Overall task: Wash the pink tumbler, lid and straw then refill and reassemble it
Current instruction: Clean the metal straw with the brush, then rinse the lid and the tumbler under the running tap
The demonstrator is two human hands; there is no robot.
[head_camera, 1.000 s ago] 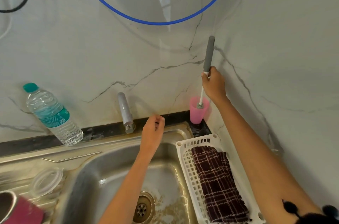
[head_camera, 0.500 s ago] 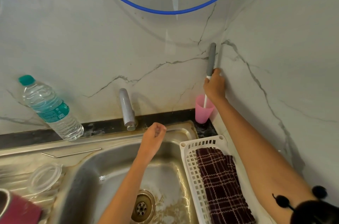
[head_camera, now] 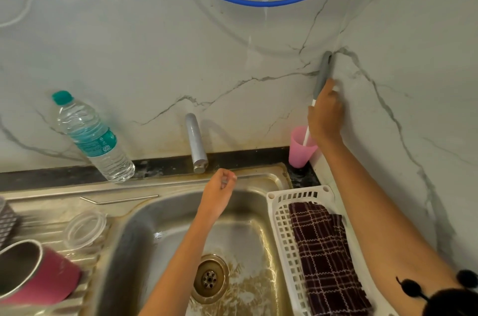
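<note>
R hand [head_camera: 326,115] grips brush [head_camera: 323,71] upright in far-right cup [head_camera: 298,151]; L hand [head_camera: 219,190] loosely curled, empty, nearer tumbler [head_camera: 49,280] lying near-left.

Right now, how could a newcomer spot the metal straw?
Start at the stainless steel sink; on its flat rim left of the basin, in front of the clear plastic water bottle with the teal cap, lies the thin bent metal straw. It is the only slender rod there, unlike the round clear plastic lid nearer the camera.
</note>
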